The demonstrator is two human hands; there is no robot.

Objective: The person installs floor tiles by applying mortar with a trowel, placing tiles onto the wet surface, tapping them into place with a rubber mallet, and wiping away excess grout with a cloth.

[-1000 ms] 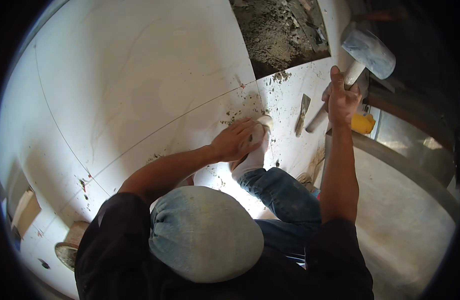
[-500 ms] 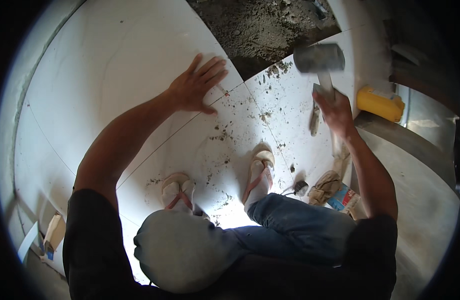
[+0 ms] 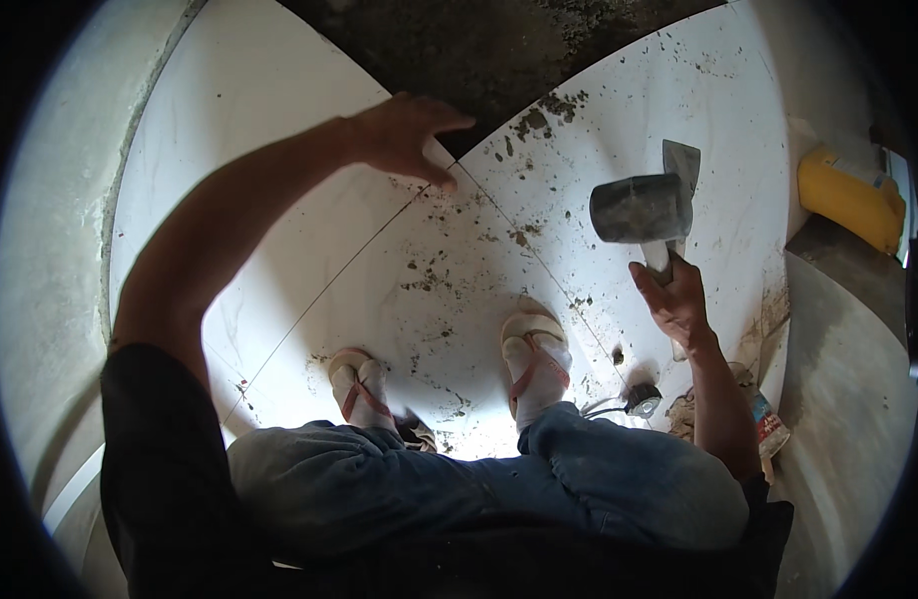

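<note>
I squat on large white floor tiles [image 3: 279, 150] dotted with mortar crumbs. My right hand [image 3: 676, 298] grips the handle of a rubber mallet [image 3: 641, 208], its dark head raised above the right tile. My left hand [image 3: 404, 135] hovers with fingers spread at the corner of the left tile, beside the bare mortar bed [image 3: 479, 50]. It holds nothing. A trowel [image 3: 681, 165] lies on the tile behind the mallet head. My feet in sandals [image 3: 534, 354] stand on the middle tile.
A yellow container [image 3: 850, 195] sits at the right by a grey ledge. A small round object with a cord [image 3: 641, 401] and some packaging [image 3: 768, 424] lie near my right knee. A wall runs along the left.
My left hand has lifted off the tile and shifted toward the tile corner. The mallet has come down and left, nearer the tile, as my view swung over my feet.
</note>
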